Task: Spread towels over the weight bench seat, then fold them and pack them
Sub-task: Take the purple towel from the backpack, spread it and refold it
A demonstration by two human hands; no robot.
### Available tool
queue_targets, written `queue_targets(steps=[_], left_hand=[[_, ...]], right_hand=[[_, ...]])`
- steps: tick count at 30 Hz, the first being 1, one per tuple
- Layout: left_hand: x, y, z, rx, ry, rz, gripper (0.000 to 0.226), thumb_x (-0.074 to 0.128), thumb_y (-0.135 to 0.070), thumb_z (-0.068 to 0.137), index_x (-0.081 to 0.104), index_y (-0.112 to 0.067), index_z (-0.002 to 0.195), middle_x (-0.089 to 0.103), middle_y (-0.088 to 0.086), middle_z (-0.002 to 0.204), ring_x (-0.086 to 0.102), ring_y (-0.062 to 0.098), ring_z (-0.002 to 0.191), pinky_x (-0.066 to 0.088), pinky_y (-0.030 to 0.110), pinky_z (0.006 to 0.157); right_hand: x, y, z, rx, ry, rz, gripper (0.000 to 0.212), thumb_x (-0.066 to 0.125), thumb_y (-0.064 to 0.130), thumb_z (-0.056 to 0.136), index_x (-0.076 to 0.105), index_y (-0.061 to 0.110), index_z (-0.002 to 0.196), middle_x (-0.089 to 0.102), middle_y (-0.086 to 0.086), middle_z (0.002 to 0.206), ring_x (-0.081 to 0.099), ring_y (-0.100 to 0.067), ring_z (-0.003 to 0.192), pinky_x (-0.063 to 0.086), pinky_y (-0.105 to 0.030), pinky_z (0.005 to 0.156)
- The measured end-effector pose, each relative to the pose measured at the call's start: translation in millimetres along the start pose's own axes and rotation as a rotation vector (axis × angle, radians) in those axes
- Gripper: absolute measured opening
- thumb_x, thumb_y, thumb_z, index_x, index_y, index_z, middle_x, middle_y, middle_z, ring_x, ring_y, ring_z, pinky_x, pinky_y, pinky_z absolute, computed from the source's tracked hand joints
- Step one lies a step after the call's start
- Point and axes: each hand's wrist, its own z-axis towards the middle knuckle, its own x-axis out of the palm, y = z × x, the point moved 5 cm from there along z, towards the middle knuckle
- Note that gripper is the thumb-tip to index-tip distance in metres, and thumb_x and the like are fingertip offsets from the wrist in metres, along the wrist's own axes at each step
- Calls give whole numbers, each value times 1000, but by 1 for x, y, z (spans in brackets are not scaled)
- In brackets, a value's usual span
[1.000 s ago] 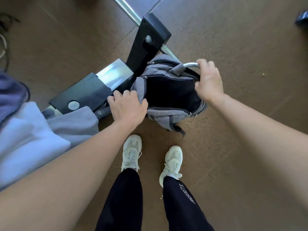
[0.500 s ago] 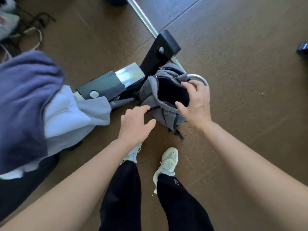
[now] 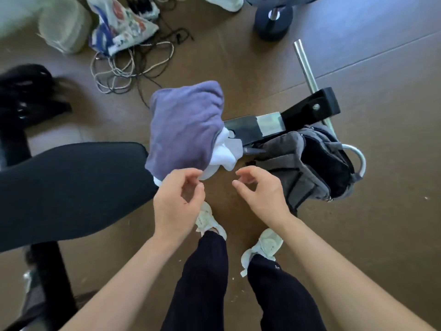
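Head view looks straight down at the person's two bare arms reaching out over a brown floor. The left hand (image 3: pixel 177 201) has its fingers loosely curled with the thumb near the forefinger and nothing between them. Its fingertips are just beside the lower edge of the towels, and I cannot tell whether they brush the cloth. The right hand (image 3: pixel 260 194) hangs in the air near it, palm down, fingers slack and half bent, empty too. The towels sit in a folded pile at the end of the black bench seat (image 3: pixel 71 185). A purple towel (image 3: pixel 186 130) lies on top and a white towel (image 3: pixel 223 157) bulges out beneath it, overhanging the end of the pad. To the right of the pile a grey backpack (image 3: pixel 307 163) stands on the floor with its main mouth gaping dark, leaning against the black-and-steel bench frame (image 3: pixel 269 124). Pale shoes (image 3: pixel 210 220) show below the hands. A tangle of cables (image 3: pixel 133 60) and a dumbbell (image 3: pixel 273 20) lie farther off.
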Motion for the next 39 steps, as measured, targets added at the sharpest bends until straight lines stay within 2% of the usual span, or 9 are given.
queue_targets(steps=[4,7,13,16,20,25,28,33,39], left_hand=[[-42,22,22,18,-168,76,40,74,-21,81,63,-11,118,60,-2,110,60,19,99,50,31,81],[-45,51,42,-122,-43,36,63,70,-39,79,55,-12,134,53,3,135,48,19,125,45,32,100],[-30,111,71,-901,124,-439,76,63,-52,96,37,-15,156,47,5,155,51,26,137,47,43,110],[-31,122,72,-1176,108,-689,49,74,-41,92,64,-12,130,71,5,123,67,23,109,57,35,87],[-49,127,77,-1037,28,-578,35,79,-29,90,70,-15,121,71,2,121,66,22,110,54,41,102],[-72,110,76,-875,-23,-298,39,75,-30,93,62,-18,128,64,0,125,62,17,107,47,25,80],[-84,82,72,-764,-28,-173,34,76,-29,90,62,-22,121,60,0,122,59,15,103,43,20,72],[-86,4,73,-586,157,-541,9,65,-21,100,73,-17,102,72,-2,93,67,11,85,55,26,76],[-126,-24,74,-611,164,-749,16,71,-13,96,70,-7,110,74,7,92,72,13,84,60,28,74]], right_hand=[[19,51,24,59,-39,111,30,76,28,90,65,21,117,67,7,96,62,-7,91,53,-20,84],[32,81,37,150,-89,202,40,77,30,89,57,24,123,67,8,103,65,-5,93,53,-15,81],[45,91,37,411,-139,327,61,77,26,89,43,19,140,69,-3,99,67,-10,92,56,-30,88],[44,92,37,502,-140,463,53,75,17,91,47,13,135,71,-5,92,68,-15,91,56,-34,89],[40,97,34,530,-163,557,29,75,16,91,58,9,114,68,-1,89,65,-16,87,52,-31,78],[22,121,37,294,-149,208,16,76,22,88,62,19,82,56,0,90,53,-11,77,45,-25,77],[6,146,39,118,-180,-60,19,81,25,83,62,25,83,50,-2,101,54,-19,95,47,-26,86],[7,191,35,-57,40,4,16,78,10,86,63,16,86,62,10,77,58,1,72,43,-9,68],[28,245,31,-144,304,215,36,71,3,91,68,14,125,74,0,109,71,-13,99,60,-30,84]])
